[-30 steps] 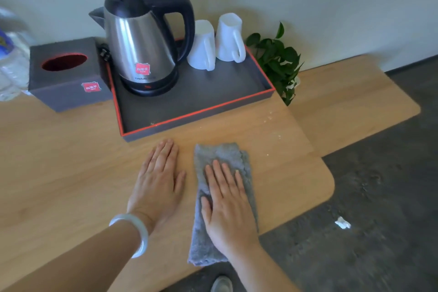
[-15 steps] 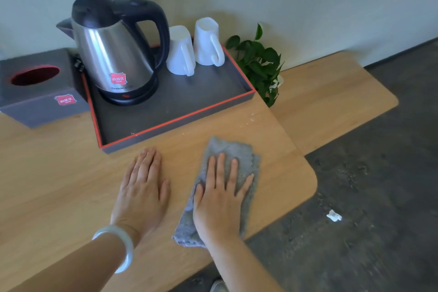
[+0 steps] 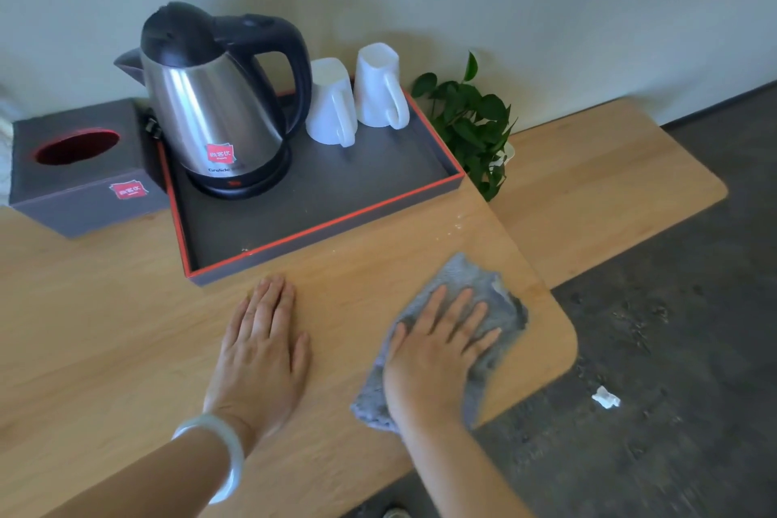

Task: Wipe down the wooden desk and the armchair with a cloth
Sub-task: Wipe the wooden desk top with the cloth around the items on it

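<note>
A light wooden desk (image 3: pixel 105 328) fills the lower left and has a rounded front right corner. A grey cloth (image 3: pixel 496 294) lies flat near that corner. My right hand (image 3: pixel 437 353) presses on the cloth with straight, spread fingers. My left hand (image 3: pixel 262 353), with a pale bangle on its wrist, rests flat on the bare wood just left of the cloth, its fingertips close to the tray's front edge. No armchair is in view.
A grey tray with a red rim (image 3: pixel 319 233) holds a steel kettle (image 3: pixel 210 105) and two upturned white mugs (image 3: pixel 357 97). A grey tissue box (image 3: pixel 80 181) stands at its left and a small green plant (image 3: pixel 471 118) at its right. A lower wooden shelf (image 3: pixel 601 181) lies right, over dark floor.
My right hand has slid the cloth to the right, toward the desk's rounded corner, and the cloth has turned and bunched a little. My left hand stays flat in place.
</note>
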